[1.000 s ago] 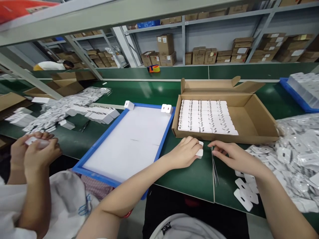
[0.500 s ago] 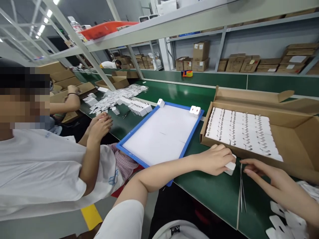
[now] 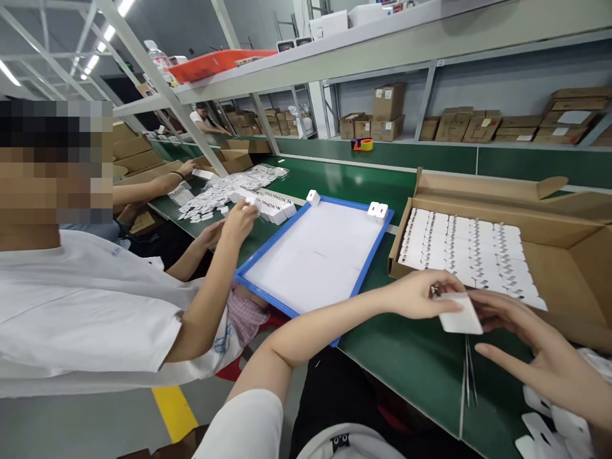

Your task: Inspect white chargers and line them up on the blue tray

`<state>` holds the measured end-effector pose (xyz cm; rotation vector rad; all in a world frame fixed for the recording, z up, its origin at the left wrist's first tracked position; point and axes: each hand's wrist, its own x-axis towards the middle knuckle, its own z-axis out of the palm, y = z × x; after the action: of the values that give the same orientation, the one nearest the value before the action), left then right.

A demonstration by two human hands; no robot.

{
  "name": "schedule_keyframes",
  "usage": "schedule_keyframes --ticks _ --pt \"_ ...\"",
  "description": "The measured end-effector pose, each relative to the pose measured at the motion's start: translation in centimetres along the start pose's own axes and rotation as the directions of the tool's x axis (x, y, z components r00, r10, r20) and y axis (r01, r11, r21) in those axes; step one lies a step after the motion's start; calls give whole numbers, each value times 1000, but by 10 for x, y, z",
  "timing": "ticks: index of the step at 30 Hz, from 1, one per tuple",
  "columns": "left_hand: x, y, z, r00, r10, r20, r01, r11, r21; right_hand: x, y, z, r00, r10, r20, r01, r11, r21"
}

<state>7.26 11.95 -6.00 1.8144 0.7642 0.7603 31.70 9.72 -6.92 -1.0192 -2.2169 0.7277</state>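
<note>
My left hand [image 3: 430,296] grips a small white plastic case [image 3: 461,315], holding it tilted above the green bench with a flat face showing. Close on the right is my right hand [image 3: 521,338], its thumb and fingers apart; the fingertips reach the case's right edge, and I cannot tell whether they touch it. Below the case, metal tweezers [image 3: 471,379] lie on the bench, their upper end hidden. Just behind both hands, an open cardboard box [image 3: 399,258] contains rows of similar white cases [image 3: 459,245] with small metal parts standing up.
A blue-rimmed white tray [image 3: 313,255] bears a few white cases. Loose white pieces [image 3: 549,421] lie at the lower right. To the left, a co-worker's hand [image 3: 240,220] holds a white piece near a white pile [image 3: 210,194]. A tape roll [image 3: 362,145] sits farther back.
My left hand has lifted and turned the white case, moving it slightly right toward my right hand. The co-worker's hand has moved toward the white parts.
</note>
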Motion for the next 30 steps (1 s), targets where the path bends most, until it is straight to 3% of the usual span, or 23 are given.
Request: schedule_keyframes --ticks 3,5,8,13,18,22,25,28,30 --pt "3 -4 8 982 -179 -63 132 880 -457 3 -11 6 998 50 41 -55 987 150" --pt "2 -7 13 957 -281 -76 180 777 -603 7 -16 12 997 69 24 -73 957 282" --pt "-2 -12 13 933 -355 -59 224 701 -677 13 -16 21 999 39 -15 -28 898 438" --pt "-9 -13 10 933 -352 78 302 645 -702 16 -12 31 995 40 -86 -1 910 415" --pt "-13 -7 12 956 -285 69 258 704 -661 16 -12 30 985 25 -170 39 929 367" --pt "-14 -2 9 974 -229 4 199 839 -507 16 -15 25 996 3 -90 27 945 327" --pt "-15 -2 7 979 -203 4 185 885 -428 17 -19 23 999 19 -26 -7 919 395" --pt "-17 -5 7 984 -173 -37 151 930 -335 17 -21 21 995 80 -61 -37 855 517" --pt "-17 -6 11 984 -178 8 167 906 -389 18 -21 19 992 100 -77 -40 830 556"
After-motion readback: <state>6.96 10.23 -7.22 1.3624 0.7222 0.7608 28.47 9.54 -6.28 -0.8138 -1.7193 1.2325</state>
